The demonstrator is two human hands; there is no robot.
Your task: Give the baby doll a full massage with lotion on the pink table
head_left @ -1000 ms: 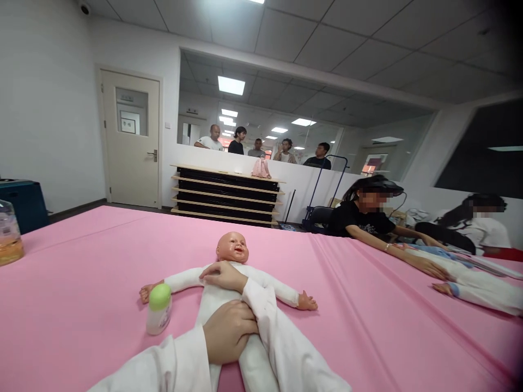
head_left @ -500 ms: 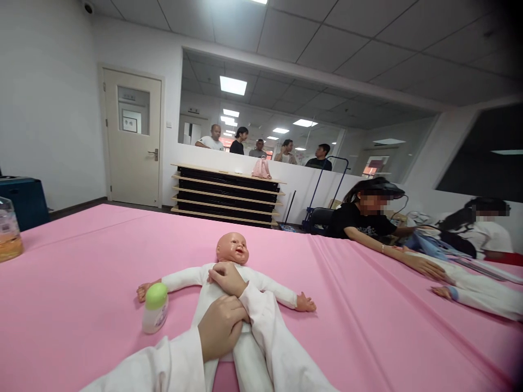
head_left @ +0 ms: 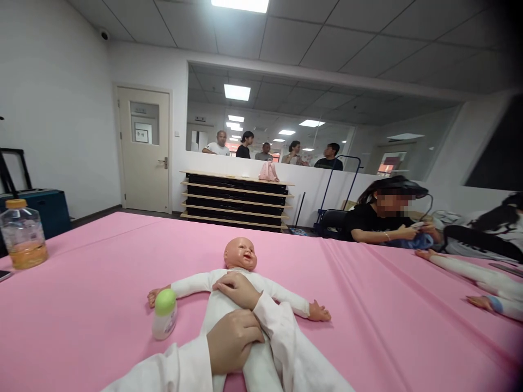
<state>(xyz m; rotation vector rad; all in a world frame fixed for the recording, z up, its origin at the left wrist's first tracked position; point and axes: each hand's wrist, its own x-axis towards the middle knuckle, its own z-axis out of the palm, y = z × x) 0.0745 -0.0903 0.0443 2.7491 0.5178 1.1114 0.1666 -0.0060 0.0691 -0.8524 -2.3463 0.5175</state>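
Note:
A baby doll (head_left: pixel 208 313) in a white suit lies face up on a pink-covered table (head_left: pixel 102 326), arms spread and head away from me. My right hand (head_left: pixel 237 290) rests on its chest, fingers together and slightly bent, holding nothing that I can see. Lower down, my left hand (head_left: pixel 233 340) is curled over the belly, gripping the doll's front, with its fingertips hidden. Both of my arms wear loose white sleeves. Beside the doll's hand on the left stands a small bottle (head_left: pixel 164 321) with a green cap.
An orange-capped drink bottle (head_left: pixel 26 239) stands at the left edge, near part of a dark flat object (head_left: pixel 5 275). Another doll (head_left: pixel 461 269) lies on the right, where a co-worker (head_left: pixel 388 218) in a headset sits. Behind the table are stacked boards (head_left: pixel 237 196) and a trolley (head_left: pixel 339 185).
My view has shifted, so most things appear further right. My hands stay on the doll. The co-worker has drawn an arm back from the other doll, hands now together near the table edge.

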